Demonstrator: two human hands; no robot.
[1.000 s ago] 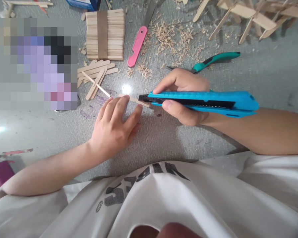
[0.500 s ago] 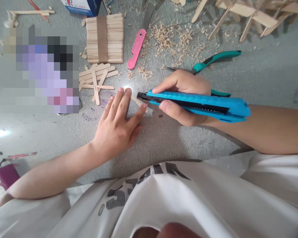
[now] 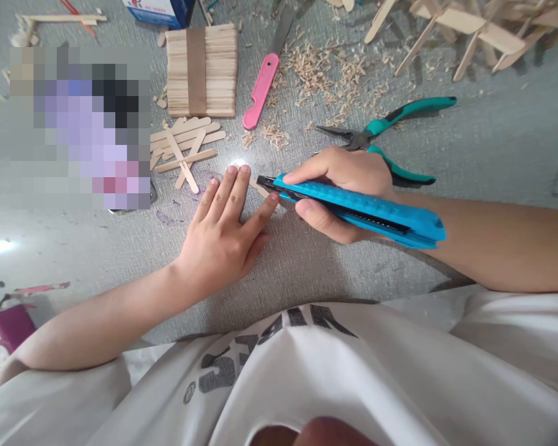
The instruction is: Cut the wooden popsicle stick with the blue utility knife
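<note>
Fingers (image 3: 225, 193) of the left hand (image 3: 218, 238) lie flat and spread apart, the index fingertip at one end of a wooden stick (image 3: 260, 188) that rests on the table (image 3: 307, 266), partly hidden by the hand. On the right hand (image 3: 353, 170), they are clamped on a blue knife (image 3: 367, 199), thumb on the near side and index finger on the far side close to the head, a grip that should steer well. The blade (image 3: 265, 182) lies at the stick, between the left middle and index fingertips; whether its edge touches the wood cannot be told. That gap is narrow, so short, light strokes seem safer than one hard push, with the index finger drawn back from the edge. Firm pressure should stop the thin wood from turning. Pliers (image 3: 360, 140) just beyond the right hand could catch the knuckles.
</note>
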